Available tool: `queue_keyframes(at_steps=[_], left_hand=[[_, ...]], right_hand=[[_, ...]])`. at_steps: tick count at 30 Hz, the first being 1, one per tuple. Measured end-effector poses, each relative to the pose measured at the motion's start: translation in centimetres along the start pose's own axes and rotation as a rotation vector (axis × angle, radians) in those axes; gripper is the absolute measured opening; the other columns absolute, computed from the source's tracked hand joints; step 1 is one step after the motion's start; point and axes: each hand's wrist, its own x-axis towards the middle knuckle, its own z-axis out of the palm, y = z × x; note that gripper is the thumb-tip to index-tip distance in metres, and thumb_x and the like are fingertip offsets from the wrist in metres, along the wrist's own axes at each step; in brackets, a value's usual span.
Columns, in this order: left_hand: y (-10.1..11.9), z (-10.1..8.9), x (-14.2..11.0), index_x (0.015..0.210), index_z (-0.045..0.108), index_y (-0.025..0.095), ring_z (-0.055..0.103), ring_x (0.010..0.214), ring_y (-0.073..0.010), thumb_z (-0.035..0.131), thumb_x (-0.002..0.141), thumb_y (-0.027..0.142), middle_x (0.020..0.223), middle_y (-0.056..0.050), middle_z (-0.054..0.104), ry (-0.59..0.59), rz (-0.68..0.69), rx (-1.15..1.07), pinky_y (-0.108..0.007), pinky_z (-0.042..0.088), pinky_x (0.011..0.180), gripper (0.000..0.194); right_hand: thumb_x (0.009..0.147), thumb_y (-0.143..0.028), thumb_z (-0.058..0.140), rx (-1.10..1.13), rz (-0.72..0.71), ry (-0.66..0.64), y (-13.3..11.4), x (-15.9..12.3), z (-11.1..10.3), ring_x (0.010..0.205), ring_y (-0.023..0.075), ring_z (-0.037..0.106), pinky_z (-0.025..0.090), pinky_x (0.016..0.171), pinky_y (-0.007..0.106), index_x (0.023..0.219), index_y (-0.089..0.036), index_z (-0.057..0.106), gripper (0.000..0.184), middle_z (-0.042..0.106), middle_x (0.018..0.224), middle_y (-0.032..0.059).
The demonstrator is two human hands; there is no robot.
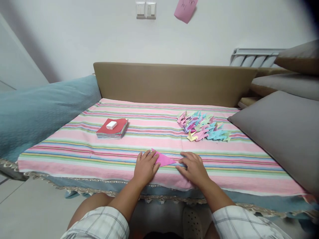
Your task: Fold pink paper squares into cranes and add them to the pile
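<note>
A bright pink sheet of paper (164,160), folded into a triangle, lies flat on the striped cloth with its sharp point to the right. My left hand (146,167) rests over the paper's left part, fingers stretched out and lying flat, hiding some of that end. Just beyond the sharp point, my right hand (193,168) rests with thumb and fingers apart. I cannot tell whether a fingertip touches the point. Behind my right hand sits a cluster of folded paper cranes (199,127) in pink, blue, yellow, green and purple.
To the left is a stack of coloured paper (109,134) with a red top sheet and a small white block (111,125) on it. A grey cushion (276,132) leans at the right. The sofa backrest (171,83) stands behind the striped cloth (149,114).
</note>
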Motion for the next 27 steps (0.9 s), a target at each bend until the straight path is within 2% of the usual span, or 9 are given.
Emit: queue_keyframes(at_steps=[3, 7, 9, 12, 17, 23, 27], left_hand=[[0.0, 0.0, 0.0, 0.122, 0.054, 0.029, 0.043, 0.124, -0.0276, 0.051, 0.085, 0.036, 0.130, -0.003, 0.054, -0.004, -0.005, -0.002, -0.054, 0.024, 0.105, 0.038], [0.0, -0.1, 0.0, 0.122, 0.054, 0.029, 0.042, 0.124, -0.0276, 0.050, 0.085, 0.036, 0.131, -0.003, 0.053, -0.010, -0.006, -0.002, -0.054, 0.023, 0.106, 0.038], [0.1, -0.1, 0.0, 0.122, 0.054, 0.029, 0.042, 0.124, -0.0275, 0.050, 0.085, 0.036, 0.132, -0.003, 0.053, -0.013, -0.005, -0.003, -0.054, 0.023, 0.105, 0.038], [0.1, -0.2, -0.1, 0.123, 0.053, 0.029, 0.042, 0.125, -0.0274, 0.050, 0.085, 0.036, 0.132, -0.003, 0.052, -0.019, -0.008, -0.008, -0.055, 0.024, 0.105, 0.038], [0.0, -0.3, 0.1, 0.123, 0.053, 0.029, 0.041, 0.125, -0.0280, 0.052, 0.084, 0.040, 0.132, -0.003, 0.052, -0.045, -0.019, -0.038, -0.055, 0.024, 0.105, 0.040], [-0.7, -0.1, 0.2, 0.124, 0.052, 0.030, 0.039, 0.126, -0.0288, 0.061, 0.078, 0.044, 0.134, -0.004, 0.050, -0.080, -0.026, -0.090, -0.055, 0.024, 0.106, 0.049], [-1.5, -0.1, -0.1, 0.120, 0.057, 0.027, 0.037, 0.127, -0.0313, 0.070, 0.069, 0.043, 0.139, -0.008, 0.044, -0.034, -0.067, -0.116, -0.051, 0.029, 0.105, 0.055]], right_hand=[[0.085, -0.031, 0.052, 0.025, -0.010, 0.076, -0.9, 0.3, 0.0, 0.094, 0.0208, 0.053, 0.035, 0.086, 0.038, 0.080, -0.020, 0.065, 0.017, 0.063, 0.098, 0.0068], [0.087, -0.026, 0.047, 0.085, -0.250, -0.009, -3.0, 0.3, 1.0, 0.095, 0.0205, 0.049, 0.033, 0.087, 0.037, 0.101, -0.021, 0.062, 0.021, 0.061, 0.101, 0.0067], [0.086, -0.029, 0.050, 0.079, -0.292, -0.047, -3.7, 0.1, 1.7, 0.098, 0.0224, 0.047, 0.033, 0.087, 0.038, 0.109, -0.021, 0.060, 0.027, 0.058, 0.105, 0.0084], [0.084, -0.037, 0.054, 0.070, -0.290, -0.089, -4.1, 0.0, 2.3, 0.098, 0.0241, 0.046, 0.033, 0.086, 0.039, 0.114, -0.023, 0.058, 0.034, 0.056, 0.107, 0.0088], [0.084, -0.037, 0.054, 0.061, -0.268, -0.122, -4.0, 0.2, 2.2, 0.098, 0.0232, 0.045, 0.032, 0.087, 0.039, 0.115, -0.027, 0.058, 0.033, 0.055, 0.106, 0.0074], [0.082, -0.036, 0.057, 0.060, -0.238, -0.138, -4.0, 0.1, 2.3, 0.100, 0.0232, 0.045, 0.031, 0.088, 0.039, 0.115, -0.028, 0.058, 0.033, 0.055, 0.107, 0.0063], [0.082, -0.036, 0.057, 0.076, -0.228, -0.135, -4.0, 0.0, 2.4, 0.100, 0.0232, 0.045, 0.031, 0.089, 0.039, 0.112, -0.027, 0.059, 0.031, 0.055, 0.107, 0.0063]])
